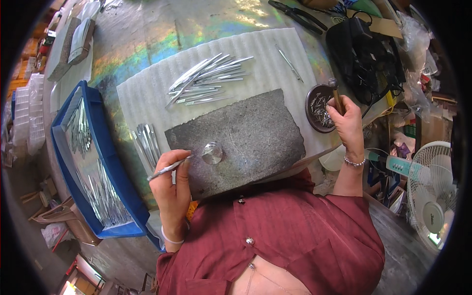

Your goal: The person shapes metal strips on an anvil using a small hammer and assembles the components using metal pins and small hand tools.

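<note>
My left hand (171, 189), at the near left edge of a dark grey stone slab (260, 142), pinches a slim silver metal strip (168, 170). A clear round disc (212, 153) lies on the slab close to that hand. On the right, my right hand (350, 125) grips a small hammer (338, 101) by its wooden handle, head pointing away from me. Its fingertips are over the edge of a round brown dish (310, 101) full of small metal pins (322, 117); whether they also hold a pin cannot be made out.
A pile of silver strips (209, 76) lies on white foam sheeting (142, 91), with more strips (145, 142) left of the slab. One thin metal tool (289, 63) lies apart. A blue tray (58, 140) of strips stands left. Pliers (298, 16), a black bag (361, 54) and a fan (432, 189) are right.
</note>
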Tool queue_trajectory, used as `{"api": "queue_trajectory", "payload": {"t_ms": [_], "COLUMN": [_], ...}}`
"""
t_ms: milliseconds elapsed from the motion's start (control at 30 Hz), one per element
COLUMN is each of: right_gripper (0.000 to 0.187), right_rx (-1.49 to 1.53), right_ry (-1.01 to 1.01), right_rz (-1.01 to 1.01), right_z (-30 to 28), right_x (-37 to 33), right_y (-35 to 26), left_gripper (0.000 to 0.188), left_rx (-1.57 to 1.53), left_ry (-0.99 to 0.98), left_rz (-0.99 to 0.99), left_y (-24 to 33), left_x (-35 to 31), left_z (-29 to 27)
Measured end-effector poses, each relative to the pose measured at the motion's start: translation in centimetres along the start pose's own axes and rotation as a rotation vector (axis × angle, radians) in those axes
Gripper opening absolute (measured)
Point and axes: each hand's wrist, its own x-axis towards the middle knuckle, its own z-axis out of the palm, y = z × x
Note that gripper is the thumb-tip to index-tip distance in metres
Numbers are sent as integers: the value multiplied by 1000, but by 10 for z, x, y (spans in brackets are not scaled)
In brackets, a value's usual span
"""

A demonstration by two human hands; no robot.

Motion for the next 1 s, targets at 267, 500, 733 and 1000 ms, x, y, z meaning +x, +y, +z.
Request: {"api": "queue_trajectory", "payload": {"t_ms": [267,500,733,1000], "right_gripper": [10,17,17,15], "right_rx": [485,716,717,743], "right_ry": [-165,-573,-971,-931], "right_rz": [127,161,5,73], "right_z": [4,42,84,91], "right_x": [-28,-66,-83,-90], "right_y": [-53,-111,-137,-151], "left_gripper": [14,15,15,15], "left_rx": [-585,-1327,-1663,-1650], "left_ry": [94,-158,-232,-226], "left_rz": [-194,-484,-548,-526], "left_y": [15,9,2,0], "left_x": [-22,-22,-23,-25], "left_z": [2,14,22,15]}}
